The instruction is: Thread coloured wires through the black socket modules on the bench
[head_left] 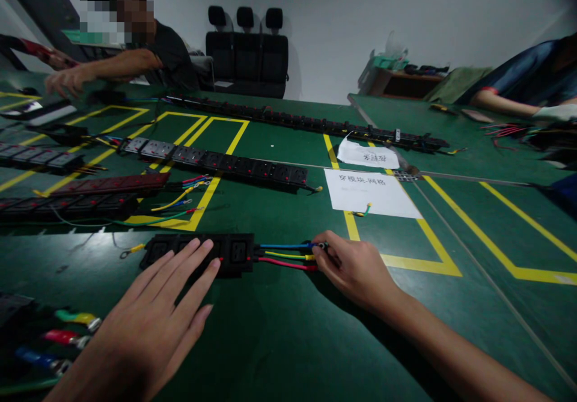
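A short black socket strip [241, 254] lies on the green table in front of me. My left hand [166, 306] rests on it with fingers spread, pressing on its top. From its right end run a blue wire [283, 246], a yellow-green wire [286, 255] and a red wire [283, 263]. At their far ends, my right hand [351, 264] has thumb and fingers pinched around the blue wire's end, close to the other two ends. A ring terminal on a yellow sleeve [134, 249] sticks out at the strip's left end.
Longer socket strips [216, 161] lie across the table beyond and to the left. Paper sheets [374, 194] sit behind my right hand. Terminal-ended wires [67, 336] are at the lower left. One person [171, 53] works across the table; another's arm [509, 101] is at right.
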`<state>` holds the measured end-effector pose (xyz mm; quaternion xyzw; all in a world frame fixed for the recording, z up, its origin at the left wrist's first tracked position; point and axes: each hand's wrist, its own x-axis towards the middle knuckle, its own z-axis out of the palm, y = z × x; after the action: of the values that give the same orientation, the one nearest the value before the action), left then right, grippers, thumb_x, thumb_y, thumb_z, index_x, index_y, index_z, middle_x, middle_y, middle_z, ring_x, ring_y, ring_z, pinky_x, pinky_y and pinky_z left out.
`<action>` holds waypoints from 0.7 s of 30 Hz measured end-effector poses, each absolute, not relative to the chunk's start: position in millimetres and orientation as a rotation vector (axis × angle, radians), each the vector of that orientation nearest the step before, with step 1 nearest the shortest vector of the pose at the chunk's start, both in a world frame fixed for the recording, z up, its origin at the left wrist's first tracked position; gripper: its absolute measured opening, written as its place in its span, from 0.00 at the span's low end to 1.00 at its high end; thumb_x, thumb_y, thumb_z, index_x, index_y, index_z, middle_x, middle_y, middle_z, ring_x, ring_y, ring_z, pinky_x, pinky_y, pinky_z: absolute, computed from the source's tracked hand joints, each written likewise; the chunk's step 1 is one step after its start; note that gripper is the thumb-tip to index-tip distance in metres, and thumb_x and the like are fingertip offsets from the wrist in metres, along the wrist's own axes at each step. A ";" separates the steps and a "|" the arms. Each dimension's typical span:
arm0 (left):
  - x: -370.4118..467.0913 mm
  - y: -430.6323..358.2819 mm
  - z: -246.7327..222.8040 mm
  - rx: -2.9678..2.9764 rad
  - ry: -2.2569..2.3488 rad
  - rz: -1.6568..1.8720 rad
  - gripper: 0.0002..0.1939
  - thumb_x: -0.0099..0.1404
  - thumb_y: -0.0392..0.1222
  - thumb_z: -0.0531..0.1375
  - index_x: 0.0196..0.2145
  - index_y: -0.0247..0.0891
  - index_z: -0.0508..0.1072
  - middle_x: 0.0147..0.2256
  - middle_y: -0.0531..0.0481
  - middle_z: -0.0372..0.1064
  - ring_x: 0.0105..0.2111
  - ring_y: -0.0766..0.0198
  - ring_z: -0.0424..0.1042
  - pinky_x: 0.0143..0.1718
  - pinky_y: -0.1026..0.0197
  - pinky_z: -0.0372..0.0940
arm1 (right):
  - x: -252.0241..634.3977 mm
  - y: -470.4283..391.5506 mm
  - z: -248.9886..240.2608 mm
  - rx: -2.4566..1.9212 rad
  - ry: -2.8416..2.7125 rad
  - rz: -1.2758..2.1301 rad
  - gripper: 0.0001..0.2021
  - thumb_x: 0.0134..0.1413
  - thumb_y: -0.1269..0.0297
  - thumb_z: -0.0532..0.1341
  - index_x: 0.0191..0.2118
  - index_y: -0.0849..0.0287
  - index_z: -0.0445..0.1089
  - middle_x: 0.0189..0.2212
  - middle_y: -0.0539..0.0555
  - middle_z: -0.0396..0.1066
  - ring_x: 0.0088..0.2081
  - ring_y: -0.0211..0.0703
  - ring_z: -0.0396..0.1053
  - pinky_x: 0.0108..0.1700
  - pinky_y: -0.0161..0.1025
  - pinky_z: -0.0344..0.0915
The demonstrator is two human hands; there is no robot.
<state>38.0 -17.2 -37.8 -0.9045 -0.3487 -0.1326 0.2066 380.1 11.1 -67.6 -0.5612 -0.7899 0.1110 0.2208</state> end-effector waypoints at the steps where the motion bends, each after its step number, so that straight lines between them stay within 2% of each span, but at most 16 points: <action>1: 38.1 -17.2 -37.9 -2.522 -0.979 -0.367 0.22 0.72 0.37 0.53 0.61 0.30 0.70 0.64 0.33 0.63 0.62 0.43 0.65 0.62 0.43 0.61 | 380.2 11.2 -67.4 -1.548 -2.185 0.310 0.13 0.67 0.58 0.52 0.41 0.58 0.72 0.19 0.49 0.70 0.17 0.36 0.61 0.23 0.35 0.48; 14: 39.4 -16.8 -36.2 -2.524 -0.959 -0.395 0.22 0.72 0.37 0.53 0.60 0.29 0.70 0.64 0.32 0.64 0.62 0.43 0.66 0.62 0.43 0.61 | 379.9 11.4 -67.6 -1.531 -2.189 0.286 0.12 0.67 0.59 0.53 0.40 0.58 0.72 0.18 0.48 0.69 0.17 0.35 0.60 0.22 0.35 0.48; 21: 43.0 -20.4 -39.1 -2.532 -1.051 -0.452 0.20 0.75 0.42 0.50 0.58 0.31 0.72 0.63 0.34 0.64 0.63 0.45 0.64 0.64 0.44 0.57 | 379.7 11.3 -66.8 -1.538 -2.188 0.294 0.12 0.67 0.59 0.53 0.40 0.58 0.72 0.19 0.48 0.69 0.17 0.35 0.61 0.23 0.34 0.48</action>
<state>43.0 -20.4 -39.1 -0.8963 -0.3719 -0.1602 0.1807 379.7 11.3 -66.8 -0.5570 -0.7927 0.1065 0.2237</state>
